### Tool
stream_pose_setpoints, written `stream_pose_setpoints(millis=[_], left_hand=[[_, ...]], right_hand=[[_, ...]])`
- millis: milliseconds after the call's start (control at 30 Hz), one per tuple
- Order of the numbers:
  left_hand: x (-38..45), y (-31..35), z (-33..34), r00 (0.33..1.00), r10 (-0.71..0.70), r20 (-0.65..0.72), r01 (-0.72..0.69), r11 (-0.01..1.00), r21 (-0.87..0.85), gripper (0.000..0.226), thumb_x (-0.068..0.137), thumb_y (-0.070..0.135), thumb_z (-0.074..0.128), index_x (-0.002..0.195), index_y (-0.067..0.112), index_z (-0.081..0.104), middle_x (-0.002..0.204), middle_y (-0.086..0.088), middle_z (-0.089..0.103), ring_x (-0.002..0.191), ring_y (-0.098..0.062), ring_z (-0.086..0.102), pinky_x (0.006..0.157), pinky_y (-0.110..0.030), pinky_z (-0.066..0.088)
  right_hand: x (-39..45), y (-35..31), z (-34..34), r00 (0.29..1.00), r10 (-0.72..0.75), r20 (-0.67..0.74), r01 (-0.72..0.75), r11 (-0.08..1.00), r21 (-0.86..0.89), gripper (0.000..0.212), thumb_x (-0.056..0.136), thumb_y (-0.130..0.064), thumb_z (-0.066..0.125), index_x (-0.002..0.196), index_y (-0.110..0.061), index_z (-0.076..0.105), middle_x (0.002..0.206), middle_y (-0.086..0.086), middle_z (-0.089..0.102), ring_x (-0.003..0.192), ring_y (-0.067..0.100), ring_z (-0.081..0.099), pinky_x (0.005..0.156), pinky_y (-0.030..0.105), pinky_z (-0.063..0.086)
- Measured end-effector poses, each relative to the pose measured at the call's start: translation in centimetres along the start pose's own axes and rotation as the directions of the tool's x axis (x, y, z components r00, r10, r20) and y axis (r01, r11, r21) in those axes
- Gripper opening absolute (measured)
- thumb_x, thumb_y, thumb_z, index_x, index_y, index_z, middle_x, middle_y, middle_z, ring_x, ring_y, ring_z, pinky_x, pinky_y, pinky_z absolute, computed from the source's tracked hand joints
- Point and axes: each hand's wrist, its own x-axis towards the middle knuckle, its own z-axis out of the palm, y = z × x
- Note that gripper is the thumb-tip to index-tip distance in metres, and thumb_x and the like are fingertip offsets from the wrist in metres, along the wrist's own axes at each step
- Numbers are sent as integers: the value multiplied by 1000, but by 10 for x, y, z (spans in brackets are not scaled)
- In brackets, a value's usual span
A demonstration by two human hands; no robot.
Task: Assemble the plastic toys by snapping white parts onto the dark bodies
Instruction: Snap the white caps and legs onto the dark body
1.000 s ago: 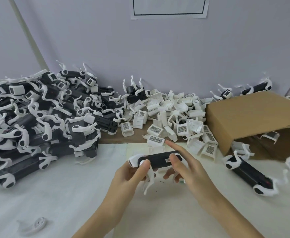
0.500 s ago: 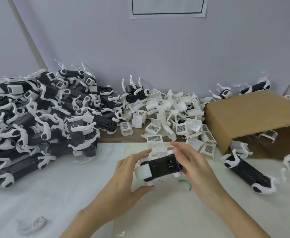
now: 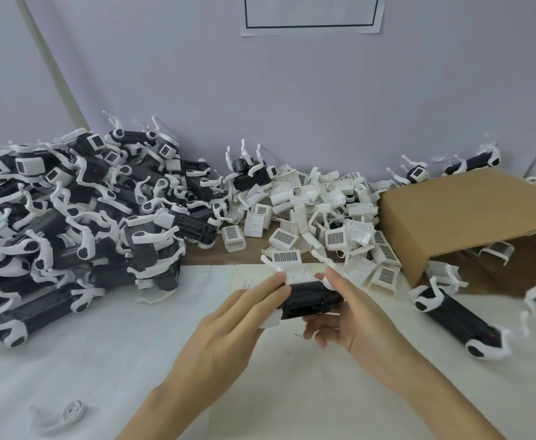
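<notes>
Item held: one dark body [image 3: 312, 300], above the white mat [image 3: 101, 360], just below frame centre, tilted with its near end toward 7 o'clock. Two white legs [image 3: 322, 260] stick up from its far side toward 12 o'clock; a white piece [image 3: 269, 322] shows at its near left end. Left hand [image 3: 228, 331]: comes in from 6 o'clock, fingers curled over the body's left end and top, clamped on it. Right hand [image 3: 355, 322]: comes in from 5 o'clock, thumb and forefinger gripping the body's right end, the other fingers curled beneath it. Stock, 9 to 10 o'clock: large heap of toys [image 3: 70, 217], dark bodies with white legs fitted, piled against the wall. Stock, 12 to 1 o'clock: heap of loose white parts [image 3: 323, 214], several showing gridded faces, lying on brown board just beyond the mat edge. Stock, 2 to 3 o'clock: cardboard box [image 3: 463, 217] on its side, mouth toward the viewer, white parts inside; two toys behind it by the wall. At 3 o'clock: one toy [image 3: 457, 319] lying on the mat just in front of the box. At 7 o'clock: single white leg [image 3: 66, 414] lying alone on the mat, well apart from the hands. Wall, 12 o'clock: paper sheet [image 3: 311, 14] with a dark border, cut off by the frame.
</notes>
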Motion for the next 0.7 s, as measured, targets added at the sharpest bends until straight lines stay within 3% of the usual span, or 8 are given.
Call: stream_pose_setpoints(millis=[100,200,333,433,500,600,700], left_hand=[[-2,2,5,991,-136,2,135,981,-143,89,85,-5,82,154,29,38,167,5,33,140,-18,54,104,-33,53],[-1,12,9,902,-426,66,407,792,-456,100,82,21,92,157,38,29,158,10,33,145,-16,47,104,-23,52],[2,19,9,781,-619,84,552,620,-558,101,74,57,84,157,42,28,159,19,30,151,-4,35,102,-11,46],[8,21,6,647,-710,278,648,319,-692,88,73,67,77,149,52,36,143,15,60,124,-13,68,102,-27,52],[8,19,7,588,-725,358,652,163,-740,84,74,65,78,148,40,46,124,2,76,107,-26,77,111,-49,49],[8,17,7,564,-729,387,652,106,-751,80,75,63,80,145,31,56,118,-6,79,110,-29,75,119,-58,39],[8,13,5,552,-725,412,659,76,-749,73,75,60,83,140,33,64,119,-8,78,106,-28,74,121,-59,37]], right_hand=[[0,0,4,996,-71,-46,74,995,63,58,91,-44,67,127,1,55,90,23,69,67,37,65,55,35,50],[-1,4,8,982,-175,-70,179,981,68,63,87,-42,70,134,-3,51,96,23,72,74,36,68,65,36,54],[-3,12,10,962,-271,-43,273,960,57,60,99,-38,69,143,-4,46,111,30,68,90,39,71,79,36,56],[-5,12,11,953,-302,8,301,952,53,63,95,-39,67,146,-9,45,119,25,69,101,39,71,83,37,57],[-6,11,12,949,-315,26,315,949,12,63,92,-40,67,147,-18,48,122,19,70,104,37,72,84,37,57],[-7,10,14,953,-302,22,303,952,-36,62,91,-37,66,148,-18,47,119,10,73,109,35,72,85,39,57],[-8,6,15,954,-300,30,301,944,-137,65,91,-41,62,151,-24,43,122,5,74,110,30,72,87,38,55]])
